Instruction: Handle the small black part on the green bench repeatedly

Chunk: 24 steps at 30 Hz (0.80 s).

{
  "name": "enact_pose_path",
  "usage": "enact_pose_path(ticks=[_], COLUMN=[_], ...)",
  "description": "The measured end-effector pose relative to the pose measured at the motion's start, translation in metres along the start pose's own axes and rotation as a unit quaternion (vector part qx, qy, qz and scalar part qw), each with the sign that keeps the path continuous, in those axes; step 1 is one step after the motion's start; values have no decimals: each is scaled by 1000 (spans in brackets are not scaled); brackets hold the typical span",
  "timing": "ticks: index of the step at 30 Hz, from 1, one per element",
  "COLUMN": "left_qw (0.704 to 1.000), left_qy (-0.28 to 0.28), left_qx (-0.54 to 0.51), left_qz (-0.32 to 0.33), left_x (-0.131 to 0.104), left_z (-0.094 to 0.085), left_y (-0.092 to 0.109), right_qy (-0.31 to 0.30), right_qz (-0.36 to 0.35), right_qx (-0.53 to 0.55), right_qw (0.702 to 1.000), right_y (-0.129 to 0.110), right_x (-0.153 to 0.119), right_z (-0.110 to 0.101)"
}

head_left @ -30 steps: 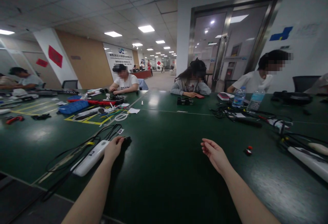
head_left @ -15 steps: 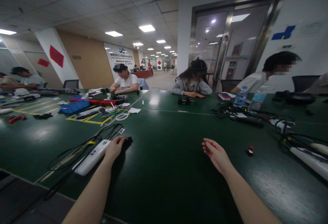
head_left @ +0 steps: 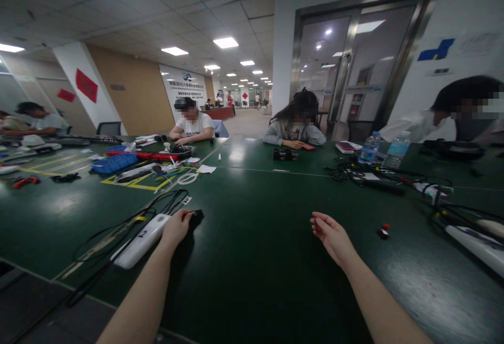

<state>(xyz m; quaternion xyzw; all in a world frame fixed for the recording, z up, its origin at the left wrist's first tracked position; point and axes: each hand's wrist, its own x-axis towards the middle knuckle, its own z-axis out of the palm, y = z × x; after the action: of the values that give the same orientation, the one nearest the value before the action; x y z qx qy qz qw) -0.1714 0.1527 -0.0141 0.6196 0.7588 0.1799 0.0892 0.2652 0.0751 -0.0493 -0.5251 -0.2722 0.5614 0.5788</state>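
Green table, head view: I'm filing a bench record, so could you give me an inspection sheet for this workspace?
Surface: green table, glare patches; spills: nothing seen.
Things: small dark item at the fingertips of the left hand; too dark to identify.
Clutter: blue tray and loose tools beyond, to the left; two bottles to the right; small red-and-black item nearer.
Hands: left fingers touch the dark item, firmness of grip unclear; right hand loosely curled, nothing seen in it.
Cables: black cables loop around a white unit marked 2; more tangle at right.
Surroundings: people seated across the table; glass door behind.
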Motion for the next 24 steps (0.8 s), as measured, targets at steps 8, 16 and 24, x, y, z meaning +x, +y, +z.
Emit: enact_pose_path(ticks=[8, 16, 24], left_qw=[1000, 998, 995], left_qy=[7, -21, -39], left_qx=[5, -43, -89], left_qz=[29, 27, -1], left_x=[5, 3, 1], left_z=[4, -1, -7], left_y=[-9, -6, -4], right_qy=[0, 10, 6], right_qz=[3, 6, -1], right_qx=[0, 2, 7], right_qw=[1000, 1000, 1000], right_y=[-6, -9, -5], right_x=[-6, -8, -5], right_z=[3, 6, 3])
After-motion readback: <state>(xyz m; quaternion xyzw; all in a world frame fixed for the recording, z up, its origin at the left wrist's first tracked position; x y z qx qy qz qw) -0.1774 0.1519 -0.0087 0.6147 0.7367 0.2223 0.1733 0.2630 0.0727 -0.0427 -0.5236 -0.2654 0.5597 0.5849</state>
